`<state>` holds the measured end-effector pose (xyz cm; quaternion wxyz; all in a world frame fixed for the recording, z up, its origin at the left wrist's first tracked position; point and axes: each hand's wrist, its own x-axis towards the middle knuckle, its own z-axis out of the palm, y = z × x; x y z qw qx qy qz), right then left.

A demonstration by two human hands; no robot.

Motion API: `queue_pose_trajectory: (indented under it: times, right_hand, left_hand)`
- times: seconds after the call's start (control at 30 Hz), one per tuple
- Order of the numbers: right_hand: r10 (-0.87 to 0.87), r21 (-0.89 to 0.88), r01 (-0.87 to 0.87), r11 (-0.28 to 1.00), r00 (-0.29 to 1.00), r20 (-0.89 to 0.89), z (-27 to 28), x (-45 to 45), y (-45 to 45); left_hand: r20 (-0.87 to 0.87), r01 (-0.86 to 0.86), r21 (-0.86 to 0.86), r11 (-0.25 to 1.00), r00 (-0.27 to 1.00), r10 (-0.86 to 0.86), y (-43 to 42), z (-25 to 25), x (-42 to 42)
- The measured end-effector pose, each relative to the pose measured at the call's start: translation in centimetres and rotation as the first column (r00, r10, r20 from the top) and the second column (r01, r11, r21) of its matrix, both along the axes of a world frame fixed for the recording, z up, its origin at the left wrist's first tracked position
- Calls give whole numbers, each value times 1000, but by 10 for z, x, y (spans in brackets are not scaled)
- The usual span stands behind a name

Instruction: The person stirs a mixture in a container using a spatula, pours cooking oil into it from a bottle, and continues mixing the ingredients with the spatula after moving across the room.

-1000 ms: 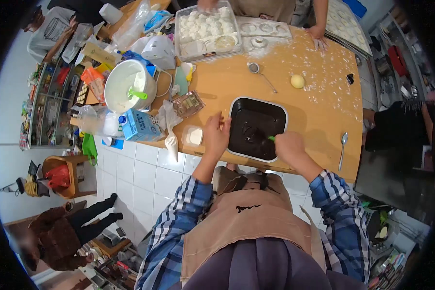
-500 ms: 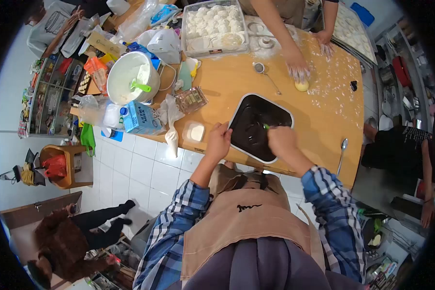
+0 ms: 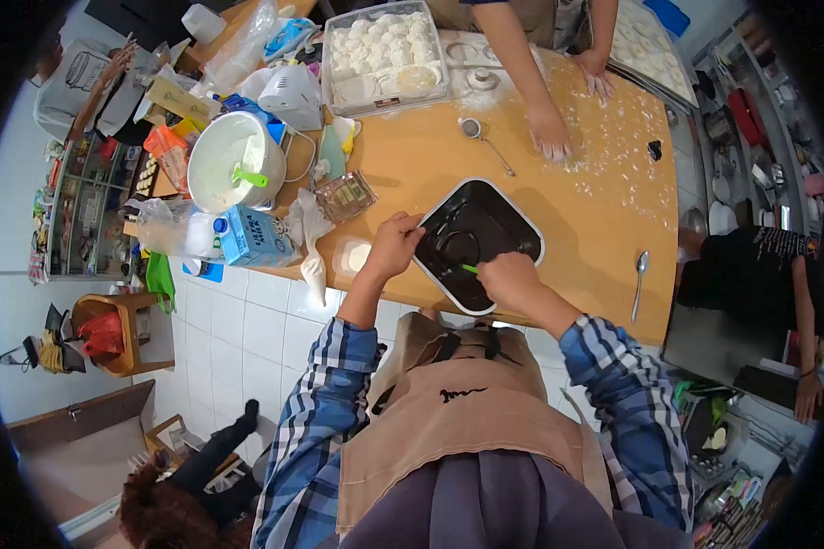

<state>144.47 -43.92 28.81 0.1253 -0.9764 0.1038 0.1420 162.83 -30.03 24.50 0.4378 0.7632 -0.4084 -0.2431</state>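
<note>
A white-rimmed rectangular tub of glossy dark brown mixture stands near the table's front edge. My left hand is closed on the tub's left rim, thumb and fingers pinching it. In my right hand, over the tub's front part, is a green-handled utensil. Its far end lies in the mixture and is coated dark, so its shape is hard to make out. Left of the tub are a small clear container with white contents and a filled piping bag.
Across the table a co-worker's hand presses on the floured surface. A spoon lies at right, a small strainer beyond the tub. At left are a milk carton and a white bowl; a tray of dough balls sits behind.
My right hand has moved left through the mixture with the utensil. My left hand stays on the rim. The co-worker's hand now hides the yellow dough ball; the person at lower left has moved.
</note>
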Motion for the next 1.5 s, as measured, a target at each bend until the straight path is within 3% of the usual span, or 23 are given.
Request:
queue_pose_trajectory:
  times: [0.17,0.3,0.4,0.43,0.53,0.67,0.7,0.77,0.83,0.9,1.03,1.17,1.3,1.43,1.5]
  right_hand:
    - [-105,-141,114,983,992,71,18,1,-29]
    - [51,-93,-34,995,981,186,-13,13,-10]
    - [134,-60,-130,990,988,74,-2,4,-12]
    - [92,-91,-94,991,995,-25,14,4,-19]
    - [-102,-131,112,985,992,77,6,7,-39]
    - [-145,13,145,989,989,8,-9,17,-19]
    - [-139,120,137,983,990,2,-12,13,-15]
    - [23,1,-23,1000,996,-88,-3,2,-22]
    - [-58,-192,10,981,967,-248,29,4,-30]
    - [-211,-255,165,953,964,-164,32,8,-37]
    - [-150,-175,155,972,988,43,9,21,-19]
    - [42,-92,-53,994,993,-109,16,11,-21]
    - [-143,-299,131,945,990,-18,25,11,-36]
    - [-111,-140,120,983,991,70,0,14,-17]
    - [-7,-96,4,995,1000,-30,4,7,-7]
  left_hand:
    - [56,-10,3,1000,998,10,-2,4,-2]
    - [73,-25,-12,1000,997,26,-5,4,-2]
    - [52,-17,0,1000,998,17,-4,11,-4]
    - [53,-23,2,1000,998,23,-4,11,-4]
    - [65,-21,-15,1000,998,22,-3,5,-5]
    - [119,-14,-68,998,993,22,-2,-10,-2]
    - [34,-53,-25,998,998,53,-3,-8,-4]
    - [99,-52,-65,997,993,59,-2,-3,-5]
    - [94,-81,-80,993,992,89,-2,-2,-8]
    - [134,-96,-94,991,985,108,-3,-5,-8]
    - [141,-84,-85,993,985,96,-3,-7,-7]
    - [117,-95,-99,991,987,107,-5,-9,-7]
    - [111,-149,-119,982,980,162,-4,-13,-10]
    - [96,-197,-122,973,973,209,-4,-12,-15]
    - [102,-207,-132,970,970,221,-4,-15,-15]
